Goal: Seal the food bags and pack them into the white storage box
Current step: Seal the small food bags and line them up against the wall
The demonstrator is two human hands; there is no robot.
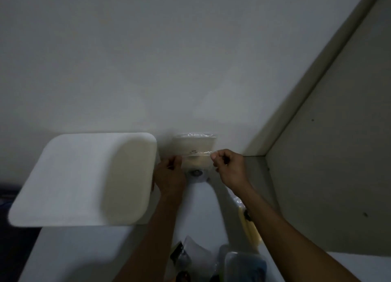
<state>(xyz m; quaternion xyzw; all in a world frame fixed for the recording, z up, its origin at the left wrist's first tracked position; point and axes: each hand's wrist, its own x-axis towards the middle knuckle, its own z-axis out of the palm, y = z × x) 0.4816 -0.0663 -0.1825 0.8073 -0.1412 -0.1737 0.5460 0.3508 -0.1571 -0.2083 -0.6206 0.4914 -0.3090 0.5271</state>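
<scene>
I hold a clear food bag with pale contents up in front of the wall, above the white table. My left hand pinches the bag's left edge along its seal strip. At the right end of that strip my right hand pinches the bag. The white storage box stands on the table to the left of my left hand, its side touching or nearly touching that hand. The view is dim and blurred.
More clear bags with dark contents lie on the table near the bottom edge, and a plastic container sits beside them. A yellowish bag lies under my right forearm. A wall corner rises at right.
</scene>
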